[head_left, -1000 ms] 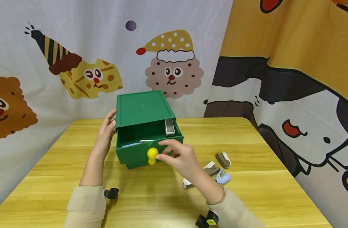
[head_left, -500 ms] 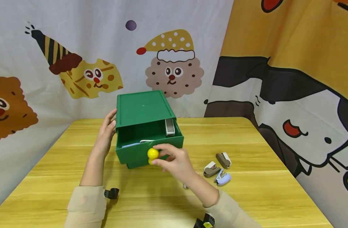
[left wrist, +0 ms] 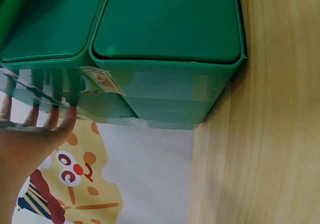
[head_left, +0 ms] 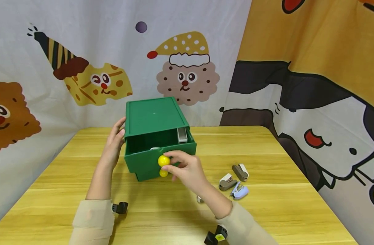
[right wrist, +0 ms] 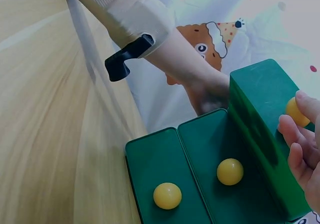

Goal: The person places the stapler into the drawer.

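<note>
A green drawer cabinet (head_left: 154,115) stands on the table with its top drawer (head_left: 144,161) part way out. My right hand (head_left: 188,170) pinches that drawer's yellow knob (head_left: 164,160) between thumb and fingers. In the right wrist view, two lower drawers with yellow knobs of their own (right wrist: 230,171) sit flush. Inside the top drawer, a grey and white stapler (head_left: 182,135) leans at the right, and a bit of something white shows over the front edge. My left hand (head_left: 112,144) rests against the cabinet's left side, its fingers (left wrist: 52,116) extended along the wall.
Right of the cabinet lie two brown and white staplers (head_left: 227,182) and a light blue stapler (head_left: 239,191). Another small stapler (head_left: 199,199) is mostly hidden behind my right wrist. A cartoon-printed curtain (head_left: 107,34) hangs behind the wooden table (head_left: 162,211).
My right hand has moved left and taken hold of the yellow knob. The top drawer has slid slightly inward, covering more of its contents. My left hand has stayed in place.
</note>
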The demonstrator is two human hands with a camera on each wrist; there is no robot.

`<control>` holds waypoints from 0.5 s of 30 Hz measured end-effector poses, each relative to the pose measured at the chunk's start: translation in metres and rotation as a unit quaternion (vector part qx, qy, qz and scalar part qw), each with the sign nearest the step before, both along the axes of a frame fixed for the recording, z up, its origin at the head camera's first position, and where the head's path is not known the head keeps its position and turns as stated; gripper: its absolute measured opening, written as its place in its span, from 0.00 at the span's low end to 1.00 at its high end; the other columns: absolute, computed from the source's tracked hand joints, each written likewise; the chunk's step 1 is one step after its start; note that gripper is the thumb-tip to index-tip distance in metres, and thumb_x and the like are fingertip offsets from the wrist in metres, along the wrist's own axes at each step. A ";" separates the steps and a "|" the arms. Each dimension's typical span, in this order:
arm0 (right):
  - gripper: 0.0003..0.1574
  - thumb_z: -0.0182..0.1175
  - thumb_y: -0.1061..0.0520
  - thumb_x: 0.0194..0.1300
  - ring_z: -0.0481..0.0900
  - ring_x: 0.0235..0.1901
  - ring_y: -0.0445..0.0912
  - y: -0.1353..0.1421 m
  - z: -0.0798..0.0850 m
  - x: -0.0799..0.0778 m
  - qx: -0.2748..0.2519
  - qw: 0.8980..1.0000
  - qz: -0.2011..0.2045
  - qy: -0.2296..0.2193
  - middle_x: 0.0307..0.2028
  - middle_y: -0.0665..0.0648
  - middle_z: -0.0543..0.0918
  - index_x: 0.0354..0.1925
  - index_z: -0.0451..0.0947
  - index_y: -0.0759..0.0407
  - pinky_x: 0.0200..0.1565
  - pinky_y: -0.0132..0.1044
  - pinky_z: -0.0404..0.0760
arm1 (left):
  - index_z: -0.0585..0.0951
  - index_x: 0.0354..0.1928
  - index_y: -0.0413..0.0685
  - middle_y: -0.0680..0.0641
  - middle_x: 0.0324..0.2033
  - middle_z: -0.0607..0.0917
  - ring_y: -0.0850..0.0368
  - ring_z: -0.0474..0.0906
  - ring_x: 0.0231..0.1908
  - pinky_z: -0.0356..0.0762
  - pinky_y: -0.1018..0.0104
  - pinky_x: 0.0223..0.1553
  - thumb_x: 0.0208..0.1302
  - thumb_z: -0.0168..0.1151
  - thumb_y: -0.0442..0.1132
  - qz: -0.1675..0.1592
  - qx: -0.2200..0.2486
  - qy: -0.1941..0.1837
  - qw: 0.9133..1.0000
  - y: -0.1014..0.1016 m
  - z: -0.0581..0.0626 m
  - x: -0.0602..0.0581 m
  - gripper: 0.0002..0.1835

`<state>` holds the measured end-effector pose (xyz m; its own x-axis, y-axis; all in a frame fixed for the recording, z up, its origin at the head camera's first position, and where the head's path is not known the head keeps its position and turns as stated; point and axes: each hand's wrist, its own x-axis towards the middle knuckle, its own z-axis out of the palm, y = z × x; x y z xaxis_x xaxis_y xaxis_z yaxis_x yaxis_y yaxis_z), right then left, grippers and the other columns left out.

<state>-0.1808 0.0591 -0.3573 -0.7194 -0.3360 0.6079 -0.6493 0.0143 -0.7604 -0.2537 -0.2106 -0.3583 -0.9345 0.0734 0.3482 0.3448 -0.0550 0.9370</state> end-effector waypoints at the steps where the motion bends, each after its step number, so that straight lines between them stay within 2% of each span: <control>1: 0.20 0.68 0.66 0.55 0.77 0.14 0.45 0.000 0.000 -0.002 -0.001 1.000 -0.001 -0.003 0.31 0.58 0.85 0.48 0.80 0.63 0.19 0.41 0.78 | 0.55 0.74 0.57 0.47 0.66 0.59 0.53 0.57 0.62 0.46 0.45 0.62 0.74 0.43 0.48 0.000 0.000 -0.001 1.000 0.000 0.000 0.000 0.29; 7: 0.18 0.68 0.61 0.57 0.78 0.14 0.51 -0.004 0.002 -0.016 0.007 0.999 -0.015 -0.034 0.31 0.54 0.86 0.49 0.82 0.58 0.21 0.45 0.79 | 0.55 0.74 0.57 0.47 0.66 0.58 0.53 0.57 0.62 0.45 0.45 0.62 0.74 0.42 0.48 0.001 -0.001 -0.001 1.000 0.001 0.001 0.001 0.29; 15: 0.19 0.68 0.59 0.58 0.77 0.14 0.47 -0.011 0.003 -0.036 0.004 0.998 -0.022 -0.060 0.32 0.54 0.86 0.49 0.81 0.56 0.21 0.43 0.79 | 0.54 0.74 0.57 0.45 0.67 0.58 0.52 0.56 0.63 0.43 0.43 0.63 0.74 0.42 0.47 -0.005 0.000 0.006 1.000 0.001 0.001 0.001 0.29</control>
<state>-0.2168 0.0480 -0.3539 -0.8005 -0.3080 0.5142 -0.5527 0.0476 -0.8320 -0.2526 -0.2098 -0.3578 -0.9295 0.0834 0.3592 0.3553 -0.0586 0.9329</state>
